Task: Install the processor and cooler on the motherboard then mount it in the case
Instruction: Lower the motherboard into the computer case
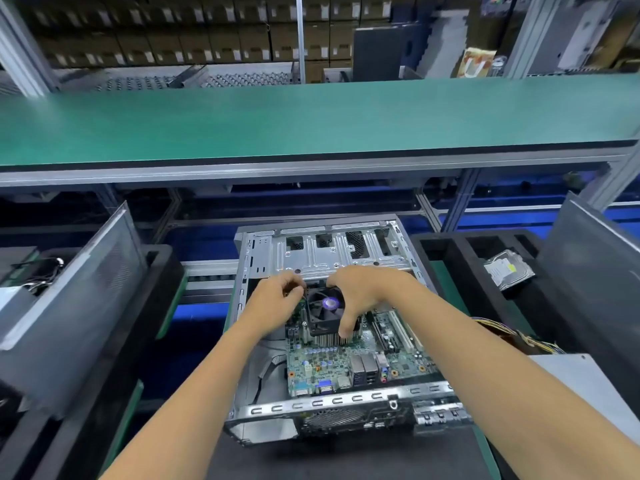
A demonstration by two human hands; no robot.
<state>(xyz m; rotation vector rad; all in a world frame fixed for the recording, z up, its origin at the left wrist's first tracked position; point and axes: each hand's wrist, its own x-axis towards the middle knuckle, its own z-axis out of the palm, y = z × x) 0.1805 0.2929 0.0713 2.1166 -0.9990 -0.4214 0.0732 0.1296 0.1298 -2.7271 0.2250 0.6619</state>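
The green motherboard (332, 358) lies inside the open metal case (332, 401), its rear ports toward me. A black fan cooler (323, 315) with a purple hub sits on finned metal on the board. My right hand (363, 292) grips the cooler from its far and right sides, thumb down on the near right corner. My left hand (280, 296) is at the cooler's far left corner with its fingers curled, pinching something small and dark there; what it is I cannot tell. The processor is hidden under the cooler.
A grey side panel (79, 282) leans at the left, another panel (595, 258) at the right. A black foam tray (460, 258) holds a hard drive (509, 270). Cables (512, 336) lie right of the case. A green shelf (311, 119) runs overhead.
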